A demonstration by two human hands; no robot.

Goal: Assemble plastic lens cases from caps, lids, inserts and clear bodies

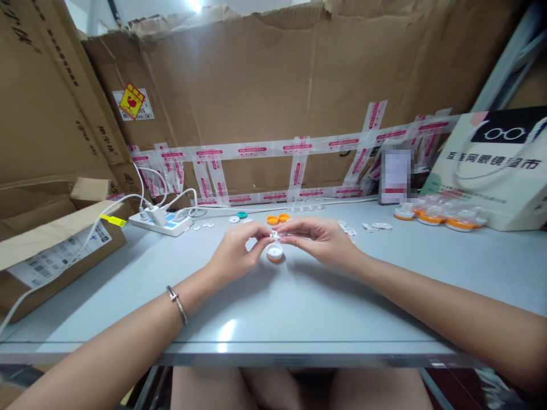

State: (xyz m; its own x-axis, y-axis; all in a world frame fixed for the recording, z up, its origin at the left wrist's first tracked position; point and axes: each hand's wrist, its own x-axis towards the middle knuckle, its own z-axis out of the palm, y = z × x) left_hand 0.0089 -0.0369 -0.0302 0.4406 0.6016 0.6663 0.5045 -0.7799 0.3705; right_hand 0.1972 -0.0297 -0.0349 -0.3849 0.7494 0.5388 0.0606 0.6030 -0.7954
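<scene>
Both my hands meet over the middle of the table, pinching one small white plastic piece (pixel 277 234) between them. My left hand (pixel 241 247) grips its left side with thumb and forefinger; a bracelet is on that wrist. From the right, my right hand (pixel 322 242) holds the other side, fingertips pressed together. The piece's exact shape is partly hidden by the fingers. Just below it on the table stands a round white cup with an orange base (pixel 274 253). Behind the hands lie two orange rings (pixel 278 218), and white plastic parts (pixel 348 229) lie past my right hand.
A power strip (pixel 164 222) with plugged cables and an open cardboard box (pixel 64 256) stand left. Back left lie a green disc (pixel 242 215) and white discs. At right are several orange-and-white assemblies (pixel 440 218), a phone (pixel 395 173) and a paper bag (pixel 491 171). Large cartons (pixel 273 85) wall the back.
</scene>
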